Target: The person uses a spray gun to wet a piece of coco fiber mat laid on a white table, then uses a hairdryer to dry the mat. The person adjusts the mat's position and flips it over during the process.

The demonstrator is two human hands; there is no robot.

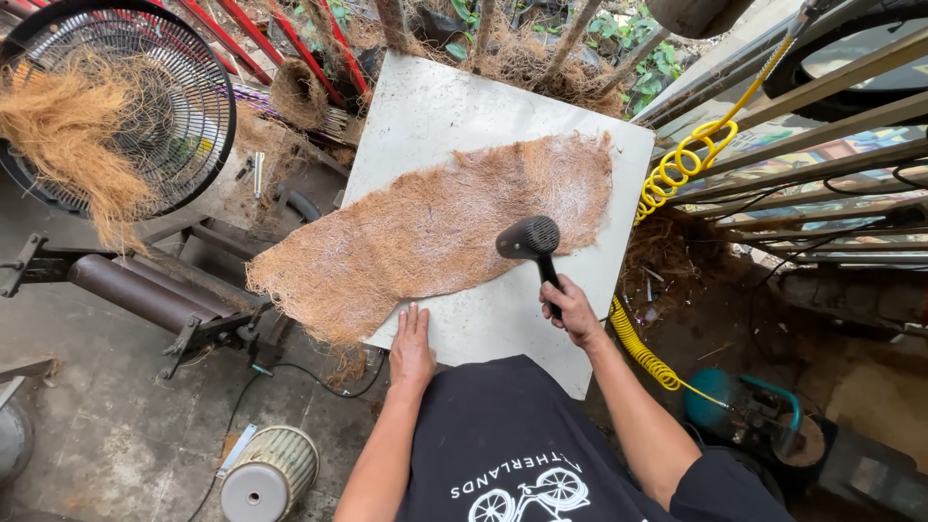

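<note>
Taking the white board (425,106) as the landmark: off its left edge stands a round wire-grille fan (145,106) with a clump of loose tan fibre (58,135) hanging on it, above a dark metal roller (135,290). The left hand (412,350) lies flat, fingers together and straight, palm down on the board's near edge, just beside the mat's frayed lower end. The coir fibre mat (435,232), brown, coarse and ragged-edged, sprawls diagonally across the board. The right hand (572,311), wrist bent, is wrapped around the handle of a black hair dryer (532,242), nozzle over the mat's right part. A coiled yellow hose (677,164) hangs off the board's right edge.
</note>
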